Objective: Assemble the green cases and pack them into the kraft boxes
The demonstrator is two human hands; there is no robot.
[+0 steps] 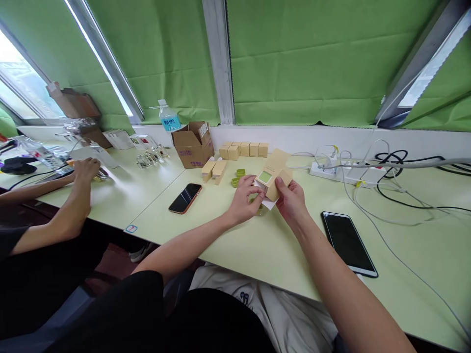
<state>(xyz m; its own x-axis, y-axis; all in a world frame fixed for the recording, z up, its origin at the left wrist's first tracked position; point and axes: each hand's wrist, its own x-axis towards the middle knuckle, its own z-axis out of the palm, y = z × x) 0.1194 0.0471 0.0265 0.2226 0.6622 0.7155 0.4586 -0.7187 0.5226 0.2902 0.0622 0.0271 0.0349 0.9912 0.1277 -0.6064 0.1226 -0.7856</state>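
Note:
My right hand [293,200] is closed around a small tan cardboard box [275,165], held tilted above the table. The box carries a green square, and white paper [271,204] sticks out below its near end. At that end, the fingers of my left hand [243,200] are closed on the box's edge; what else they pinch is hidden. Small olive-green pieces [240,172] lie on the table just beyond my left hand. Another such piece is partly covered beneath my hands.
Two tan boxes [219,171] lie ahead left, with a row of several [243,149] behind. A brown carton [193,147], a bottle [168,116], a phone [185,198], a larger phone [349,242] and a cabled power strip [348,171] surround them. A co-worker's hand [86,169] works at left.

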